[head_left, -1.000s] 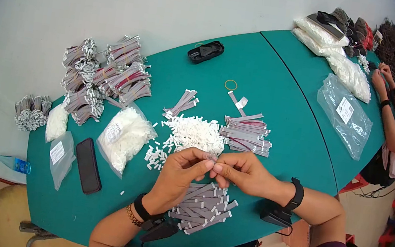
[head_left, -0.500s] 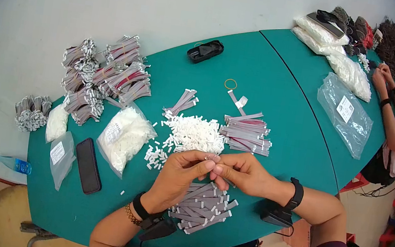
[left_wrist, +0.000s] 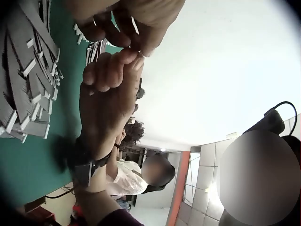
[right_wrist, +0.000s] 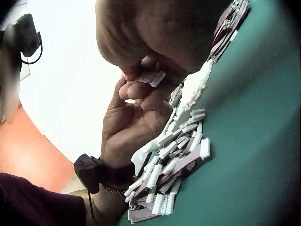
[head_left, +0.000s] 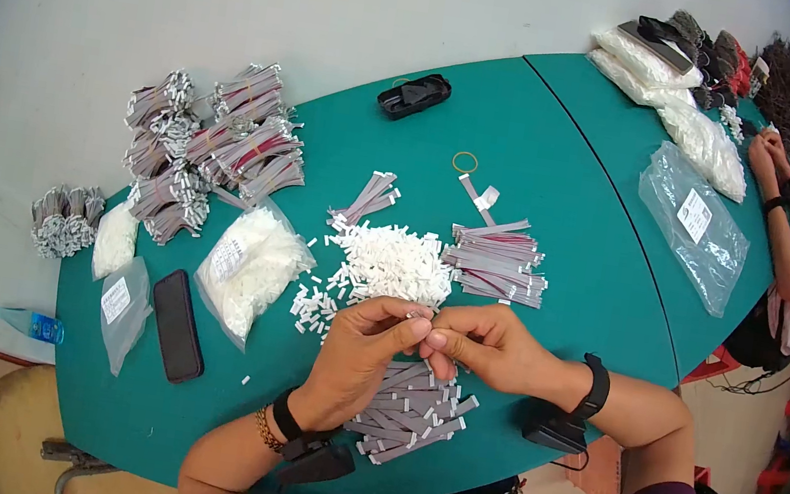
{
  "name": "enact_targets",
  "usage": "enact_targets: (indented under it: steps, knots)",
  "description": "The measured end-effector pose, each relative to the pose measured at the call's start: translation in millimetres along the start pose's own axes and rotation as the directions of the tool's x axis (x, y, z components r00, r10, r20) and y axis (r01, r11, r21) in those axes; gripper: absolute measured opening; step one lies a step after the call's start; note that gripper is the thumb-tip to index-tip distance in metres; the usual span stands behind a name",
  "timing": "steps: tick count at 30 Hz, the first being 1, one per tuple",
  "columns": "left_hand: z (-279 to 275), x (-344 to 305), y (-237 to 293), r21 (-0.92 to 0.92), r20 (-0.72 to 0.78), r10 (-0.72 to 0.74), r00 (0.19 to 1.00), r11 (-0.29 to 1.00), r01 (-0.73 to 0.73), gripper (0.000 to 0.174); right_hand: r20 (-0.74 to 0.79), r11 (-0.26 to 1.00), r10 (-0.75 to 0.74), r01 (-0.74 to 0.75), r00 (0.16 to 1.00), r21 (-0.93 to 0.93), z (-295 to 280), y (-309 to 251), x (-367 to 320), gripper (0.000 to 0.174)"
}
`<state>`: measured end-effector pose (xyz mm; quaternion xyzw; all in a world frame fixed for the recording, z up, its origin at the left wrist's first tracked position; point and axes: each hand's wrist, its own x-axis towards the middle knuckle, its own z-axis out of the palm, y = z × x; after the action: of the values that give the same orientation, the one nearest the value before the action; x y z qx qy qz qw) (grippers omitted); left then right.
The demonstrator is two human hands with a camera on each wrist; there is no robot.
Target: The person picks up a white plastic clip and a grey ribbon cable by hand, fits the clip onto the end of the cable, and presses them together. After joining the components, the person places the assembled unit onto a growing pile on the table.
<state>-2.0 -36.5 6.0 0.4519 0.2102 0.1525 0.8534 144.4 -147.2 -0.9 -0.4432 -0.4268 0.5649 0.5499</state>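
Over the table, my left hand (head_left: 357, 358) and right hand (head_left: 494, 350) meet fingertip to fingertip. Between them they pinch a short grey ribbon cable (right_wrist: 146, 78), whose white connector end (right_wrist: 159, 79) sticks out below the right fingers in the right wrist view. Most of the cable is hidden by the fingers. Just below the hands lies a loose pile of grey ribbon cables (head_left: 406, 420) with white ends. Right beyond the fingertips spreads a heap of small white connector housings (head_left: 393, 262). A neater stack of ribbon cables (head_left: 499, 262) lies behind the right hand.
Bundled ribbon cables (head_left: 217, 146) are piled at the back left. Nearby are a filled plastic bag (head_left: 256, 268), a dark phone (head_left: 178, 326) and a bottle (head_left: 28, 324). A black case (head_left: 414, 96) and rubber band (head_left: 464, 162) lie farther back; another person's hands (head_left: 769, 156) work at right.
The head view has shifted slightly. Both hands stay together in nearly the same place, with only small finger movements at the ribbon cable.
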Motion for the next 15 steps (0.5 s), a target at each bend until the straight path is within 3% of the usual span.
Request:
enact_targets:
  steps: [11,15]
  knots:
    - [-12,8,10,0.042,0.06,-0.091,0.994,0.995,0.088,0.011,0.028,0.999,0.029,-0.028,0.999,-0.025,-6,-5,1,0.028]
    - [-5,5,5,0.151,-0.034,0.078,0.996,0.986,-0.072,0.011,0.01,0.999,0.048,-0.047,0.999,-0.024,-5,-6,1,0.028]
